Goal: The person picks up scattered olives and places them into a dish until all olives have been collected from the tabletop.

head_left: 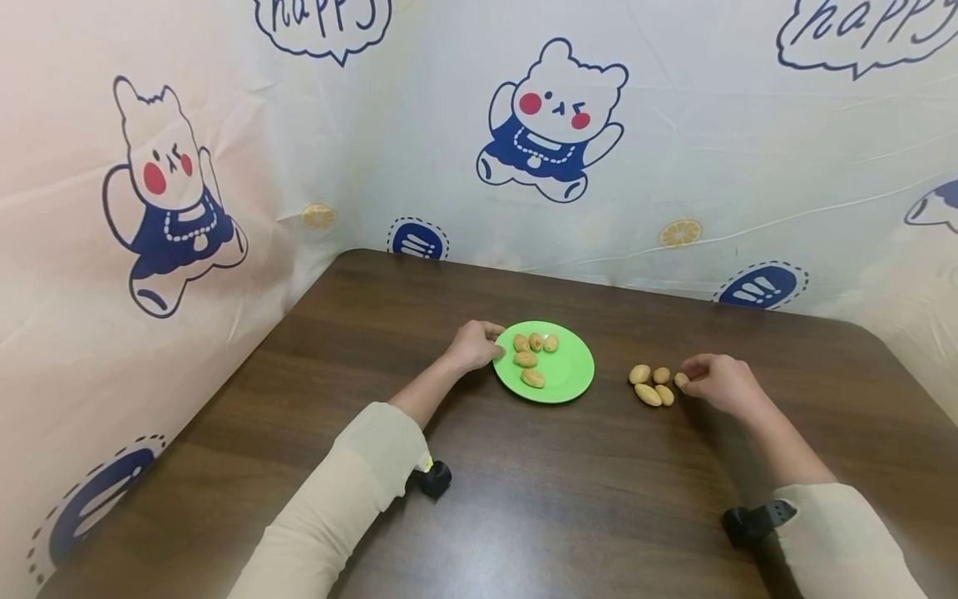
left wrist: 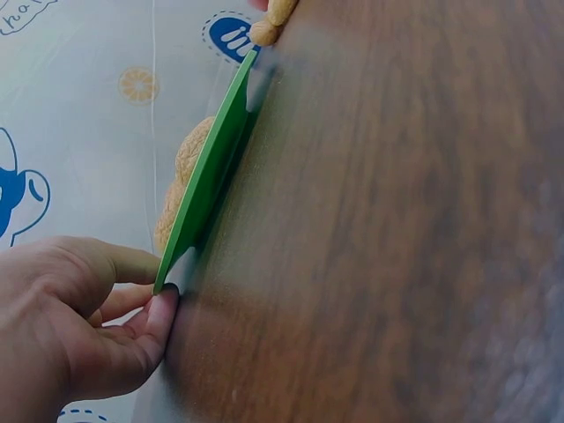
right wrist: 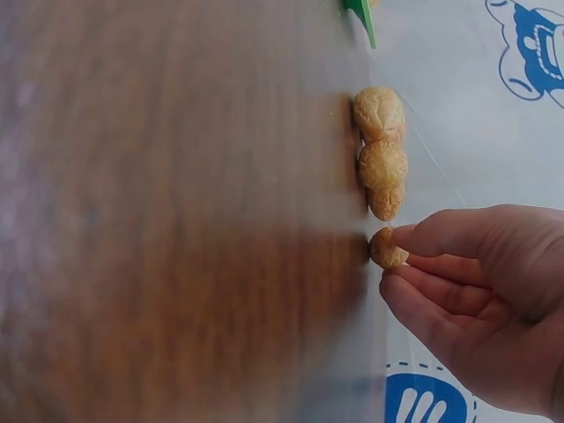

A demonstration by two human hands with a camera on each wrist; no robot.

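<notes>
My left hand (head_left: 473, 344) pinches the left rim of a green plate (head_left: 572, 374). Its digits lie on both sides of the rim in the left wrist view. On the plate sit several tan, wrinkled, oval nuts (head_left: 533, 378), mostly toward its left half. To the right of the plate, my right hand (head_left: 724, 383) pinches one small tan nut (right wrist: 385, 250) between its fingertips, low over the tabletop. Just left of that hand lies a loose group of similar nuts (head_left: 648, 395), some of them longer than the pinched one.
The dark brown wooden table (head_left: 569, 499) has rounded back corners. A pale cloth (head_left: 419, 125) printed with cartoon figures hangs behind it and along its left side. Both forearms wear light sleeves, with a black strapped device (head_left: 756, 522) at each wrist.
</notes>
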